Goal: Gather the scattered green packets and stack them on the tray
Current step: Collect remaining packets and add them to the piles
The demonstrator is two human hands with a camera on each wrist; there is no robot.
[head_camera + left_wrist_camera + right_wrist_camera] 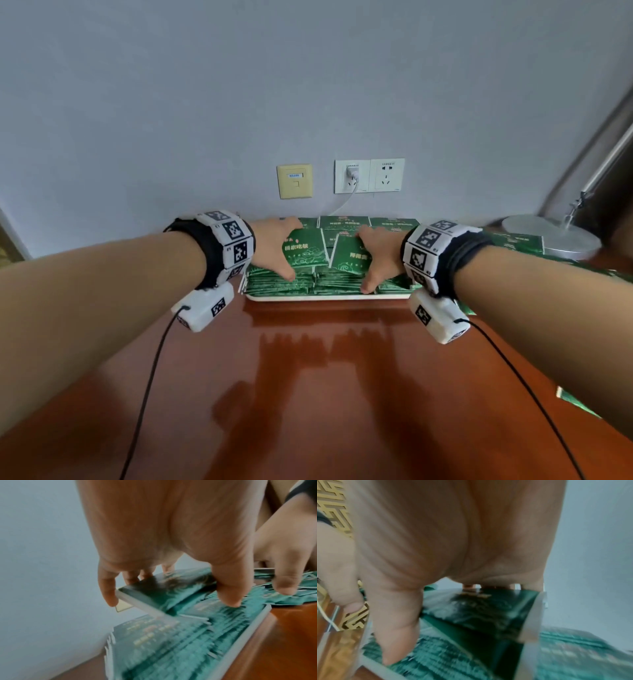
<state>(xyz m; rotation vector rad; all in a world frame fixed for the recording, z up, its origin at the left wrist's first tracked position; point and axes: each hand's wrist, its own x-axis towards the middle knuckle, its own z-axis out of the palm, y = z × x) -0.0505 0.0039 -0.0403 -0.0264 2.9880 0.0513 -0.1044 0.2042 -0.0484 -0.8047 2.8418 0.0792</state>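
The left hand (171, 534) fills the left-wrist view, thumb and fingers curled round a small bundle of green packets (164, 592); the right hand (380, 257) grips a second bundle (349, 255) the same way. Both bundles sit on the full white tray (329, 297) at centre frame. Best to square edges before letting go — more packets (513, 241) lie loose at right, near the lamp base (555, 236).

Probably an office or room: wooden desk (308, 394), wall sockets (369, 175), lamp (561, 233).
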